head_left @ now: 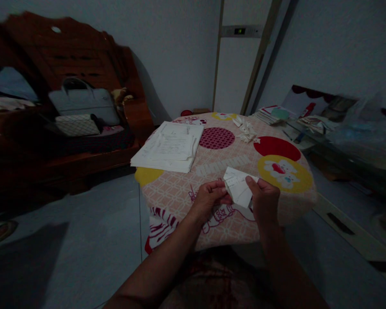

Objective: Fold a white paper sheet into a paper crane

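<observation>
A folded white sheet of paper [237,185] is held between both hands above the near edge of a round table [176,193] with a pink patterned cloth. My left hand [209,198] pinches the paper's left corner with its fingertips. My right hand [264,201] grips the paper's right side, thumb on top. A thick stack of white paper sheets [170,148] lies on the table's left side, beyond my left hand. A small pile of folded paper pieces [246,131] sits at the far side of the table.
A dark wooden bench [83,159] at the left carries a grey bag [83,103] and a quilted pouch [77,124]. At the right, a low glass-topped surface [321,141] holds books, papers and plastic bags. The floor is grey tile.
</observation>
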Demonstrator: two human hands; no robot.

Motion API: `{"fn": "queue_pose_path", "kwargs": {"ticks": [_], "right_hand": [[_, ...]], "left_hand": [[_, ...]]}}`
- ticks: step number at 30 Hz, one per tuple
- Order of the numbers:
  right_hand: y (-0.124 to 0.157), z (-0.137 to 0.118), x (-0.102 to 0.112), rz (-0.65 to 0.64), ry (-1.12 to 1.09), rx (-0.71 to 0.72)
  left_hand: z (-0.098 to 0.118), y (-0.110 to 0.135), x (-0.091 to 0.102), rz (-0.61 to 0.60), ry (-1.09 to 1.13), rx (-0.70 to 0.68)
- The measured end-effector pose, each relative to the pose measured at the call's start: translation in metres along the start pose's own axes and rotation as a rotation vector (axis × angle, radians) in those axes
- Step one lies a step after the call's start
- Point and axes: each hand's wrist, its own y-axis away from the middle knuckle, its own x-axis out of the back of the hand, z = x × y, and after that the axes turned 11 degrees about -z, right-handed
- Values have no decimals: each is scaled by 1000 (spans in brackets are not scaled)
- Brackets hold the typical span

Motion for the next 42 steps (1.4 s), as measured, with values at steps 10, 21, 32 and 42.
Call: {"fn": "queue_pose_path", "kwargs": {"ticks": [10,21,32,42], "right_hand": [[0,-4,-1,-110,-143,-62],[13,0,-12,-465,-346,-213],[13,-1,-12,-458,-291,-173],[12,2,-6,-466,-146,-162]], "left_hand": [[3,3,-3,-28,-98,14],[4,3,-5,165,-178,-135],[4,1,-2,148,-122,-106],[4,-2,5,164,26,-89]]}}
